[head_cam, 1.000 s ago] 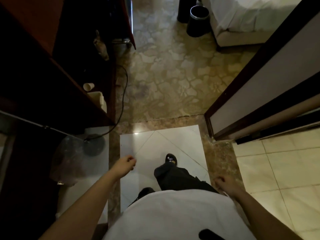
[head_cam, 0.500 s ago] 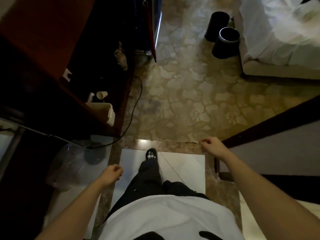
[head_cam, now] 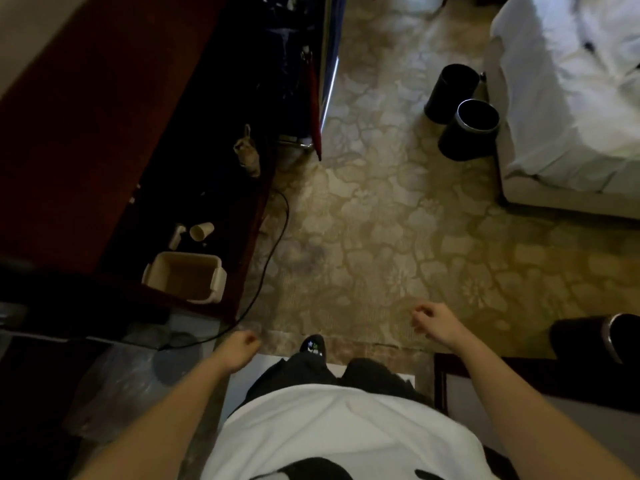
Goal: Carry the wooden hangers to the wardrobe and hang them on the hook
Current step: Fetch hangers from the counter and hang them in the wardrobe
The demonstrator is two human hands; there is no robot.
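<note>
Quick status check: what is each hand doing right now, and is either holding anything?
Left hand: open, fingers loosely curled, holding nothing.
Right hand: open, fingers loosely curled, holding nothing.

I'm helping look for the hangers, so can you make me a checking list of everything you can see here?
Surface: patterned carpet ahead of the feet.
Job's things: hangers, nothing seen; hook, nothing seen.
Clutter: a paper cup on its side and a beige box in the dark wooden cabinet; two black bins beside the bed.
Grippers: left hand and right hand both loosely curled, holding nothing.
Cables: one black cable runs over the floor along the cabinet's edge.
Surroundings: bed with white sheets at the right, cabinet at the left.
</note>
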